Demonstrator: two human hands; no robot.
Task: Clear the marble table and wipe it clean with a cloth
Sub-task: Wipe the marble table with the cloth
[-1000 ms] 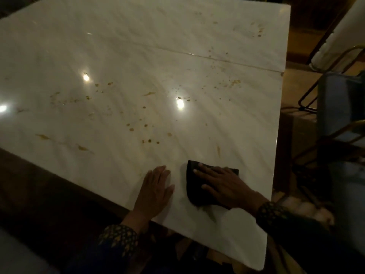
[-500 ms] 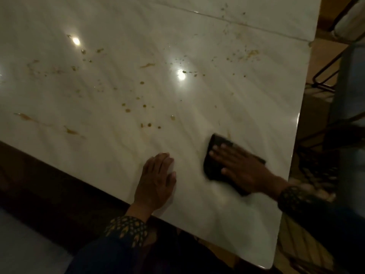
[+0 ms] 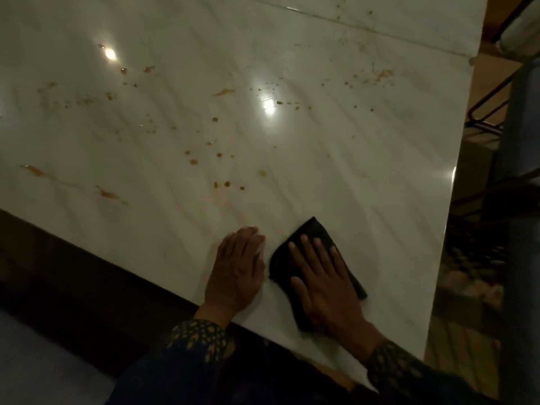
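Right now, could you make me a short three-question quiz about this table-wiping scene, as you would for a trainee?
1. True or false: the right hand presses flat on the dark cloth.
2. Where does the left hand rest? A) on the cloth B) on the bare marble table beside the cloth C) off the table
3. Fill in: the brownish spots lie ____ of the cloth, toward the table's middle.

Key: 1 true; 2 B; 3 beyond
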